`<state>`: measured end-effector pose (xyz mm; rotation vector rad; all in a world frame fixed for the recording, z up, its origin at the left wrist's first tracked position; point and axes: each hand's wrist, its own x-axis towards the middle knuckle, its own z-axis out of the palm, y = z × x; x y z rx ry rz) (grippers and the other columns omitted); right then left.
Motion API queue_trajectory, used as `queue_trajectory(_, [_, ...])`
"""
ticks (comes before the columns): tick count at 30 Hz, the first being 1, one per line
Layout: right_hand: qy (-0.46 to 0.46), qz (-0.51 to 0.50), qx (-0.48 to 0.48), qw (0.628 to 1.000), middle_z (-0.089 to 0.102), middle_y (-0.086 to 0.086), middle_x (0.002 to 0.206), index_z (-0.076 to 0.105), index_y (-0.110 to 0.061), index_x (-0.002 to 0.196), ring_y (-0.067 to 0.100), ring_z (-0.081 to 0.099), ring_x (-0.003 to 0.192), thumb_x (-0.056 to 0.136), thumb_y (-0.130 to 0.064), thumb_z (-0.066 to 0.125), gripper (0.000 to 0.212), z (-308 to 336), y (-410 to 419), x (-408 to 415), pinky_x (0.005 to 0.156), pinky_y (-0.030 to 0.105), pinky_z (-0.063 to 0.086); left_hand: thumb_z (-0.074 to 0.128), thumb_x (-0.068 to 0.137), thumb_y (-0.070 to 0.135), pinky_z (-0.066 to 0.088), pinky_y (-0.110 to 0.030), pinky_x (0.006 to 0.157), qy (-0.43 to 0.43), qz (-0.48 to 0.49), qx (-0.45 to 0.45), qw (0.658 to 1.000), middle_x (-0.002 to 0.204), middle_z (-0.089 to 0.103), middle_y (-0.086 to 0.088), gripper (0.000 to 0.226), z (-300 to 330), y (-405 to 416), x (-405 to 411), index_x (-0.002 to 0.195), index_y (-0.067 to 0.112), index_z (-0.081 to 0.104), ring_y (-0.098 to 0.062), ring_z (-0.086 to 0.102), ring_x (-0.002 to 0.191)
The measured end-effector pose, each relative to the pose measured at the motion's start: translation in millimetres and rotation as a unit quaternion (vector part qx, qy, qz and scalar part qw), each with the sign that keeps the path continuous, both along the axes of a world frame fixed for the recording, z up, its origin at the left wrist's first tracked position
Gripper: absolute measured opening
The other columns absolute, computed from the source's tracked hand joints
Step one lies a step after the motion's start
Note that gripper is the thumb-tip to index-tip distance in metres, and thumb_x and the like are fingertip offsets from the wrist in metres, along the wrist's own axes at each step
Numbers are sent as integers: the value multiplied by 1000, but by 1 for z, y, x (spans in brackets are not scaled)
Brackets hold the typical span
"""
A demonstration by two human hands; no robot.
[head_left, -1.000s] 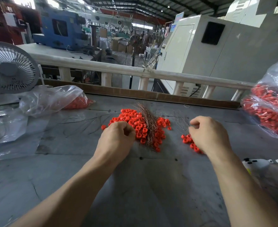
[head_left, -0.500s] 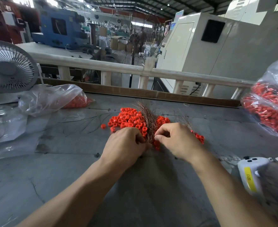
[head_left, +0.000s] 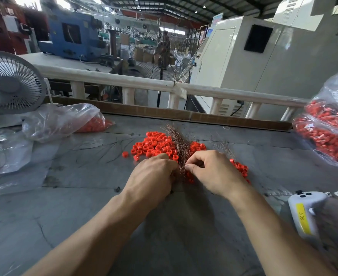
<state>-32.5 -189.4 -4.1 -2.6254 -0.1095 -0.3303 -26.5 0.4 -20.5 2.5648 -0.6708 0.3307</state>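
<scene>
Though the fan and the clear bag at far left sit as they did on the worktop, the middle has changed; left hand has stayed at the near edge of the red cap pile, knuckles up, fingers curled under with the tips hidden, so I cannot tell whether it holds a cap or nothing; wire bundle lies across the pile, fanning away from the person, its near end now between the two hands; right hand was a second ago well off to the right over the small cap cluster, apart from the left hand; it has since crossed over and sits just beside the left, thumb and forefinger pinched at the near end of the wire bundle, other fingers curled; a single strand in the pinch is too fine to make out; small cap cluster is uncovered again, just right of the right wrist; white handset and full bag of red parts at far right look untouched; judgement: right hand is likely back for a fresh wire to meet a cap at the left hand, so a new cycle is starting; the pile is large, work far from done.
</scene>
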Motion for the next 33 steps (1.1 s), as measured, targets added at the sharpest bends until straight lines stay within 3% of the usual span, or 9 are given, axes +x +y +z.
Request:
queue_trajectory(7, [-8, -5, 17, 1000, 69, -16, 80, 74, -31, 86, 1, 62, 78, 94, -36, 72, 10, 1, 1, 0, 71, 28, 51, 55, 93, 17, 49, -37, 80, -1, -5, 31, 999, 103, 56, 8, 16, 0, 0, 0, 104, 26, 62, -18, 58, 94])
queue_trajectory(11, [-12, -8, 38, 999, 65, -13, 68, 71, -31, 81, 4, 57, 57, 92, -45, 72, 18, 2, 2, -1, 51, 22, 42, 59, 94, 27, 50, -37, 83, 11, 51, -35, 998, 98, 59, 10, 4, -2, 0, -2, 97, 29, 61, -15, 58, 95])
queue_trajectory(13, [-10, -10, 37, 999, 65, -13, 69, 70, -32, 79, 4, 58, 59, 89, -47, 75, 19, 3, 2, -2, 49, 21, 41, 63, 93, 41, 51, -37, 81, 4, 102, -61, 993, 93, 60, 11, 13, -4, 0, -2, 91, 29, 60, -14, 58, 91])
queue_trajectory(16, [4, -11, 32, 999, 67, -15, 75, 69, -32, 79, 2, 62, 72, 86, -46, 79, 19, 2, 5, -2, 61, 25, 48, 64, 89, 56, 49, -35, 76, 2, 146, -56, 988, 91, 59, 10, 29, -8, -3, -2, 86, 28, 59, -16, 57, 88])
queue_trajectory(20, [18, -6, 23, 1000, 69, -15, 80, 68, -33, 81, 3, 64, 79, 86, -45, 80, 17, 0, 7, -1, 76, 34, 58, 64, 88, 52, 52, -37, 78, -3, 155, -47, 987, 90, 61, 8, 28, -8, -8, -1, 83, 25, 61, -19, 60, 87])
queue_trajectory(33, [19, -2, 10, 1000, 70, -14, 81, 69, -32, 83, 5, 65, 79, 85, -45, 80, 17, 0, 9, -2, 77, 37, 59, 64, 89, 42, 49, -36, 83, 22, 190, -56, 980, 91, 67, 5, 21, -3, -14, 0, 86, 21, 68, -22, 62, 90])
